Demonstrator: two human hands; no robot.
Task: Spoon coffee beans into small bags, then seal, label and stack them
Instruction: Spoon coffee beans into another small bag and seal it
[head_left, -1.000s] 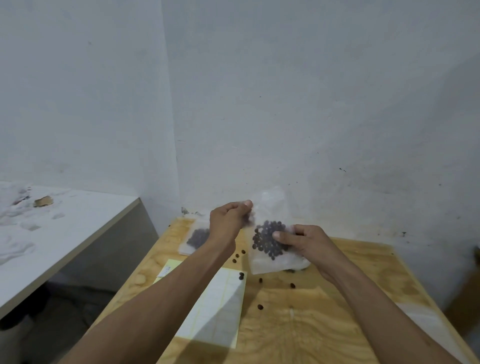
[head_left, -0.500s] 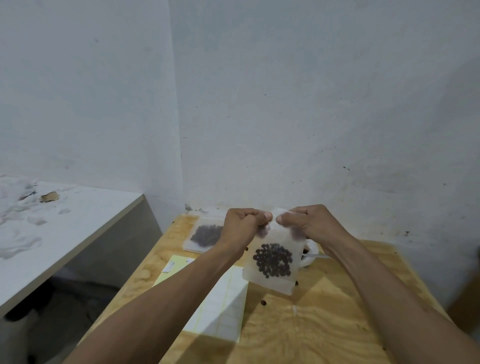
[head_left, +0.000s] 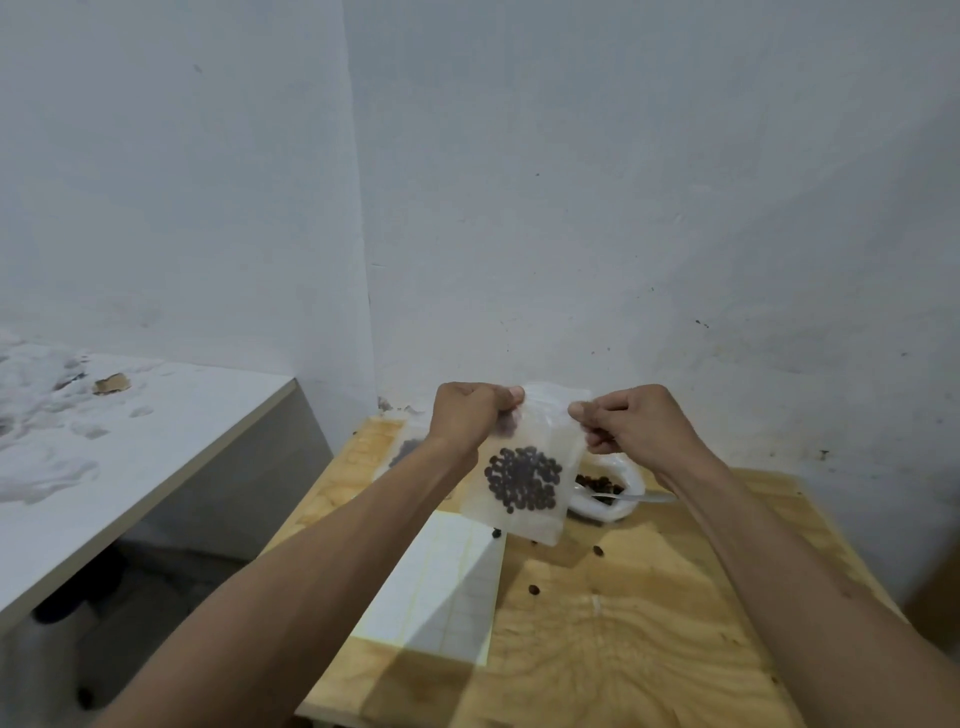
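Two hands are up on one little clear bag (head_left: 524, 467), held in the air over the far half of the bench (head_left: 649, 623). Left hand (head_left: 467, 421) pinches the top left corner, right hand (head_left: 623, 423) pinches the top right, so the bag's mouth sits stretched between the fingers and the rest hangs below them. Coffee beans (head_left: 523, 479) are bunched in the lower middle. Looks like thin, floppy plastic, light and probably a bit slippery, so the top strip is the sensible place to hold it; grabbing lower would just squish the beans around. Seems to be the sealing step. Behind it near the far edge sits a white bag of beans (head_left: 613, 493) with a spoon (head_left: 639, 498), and a label sheet (head_left: 441, 587) lies toward the left edge.
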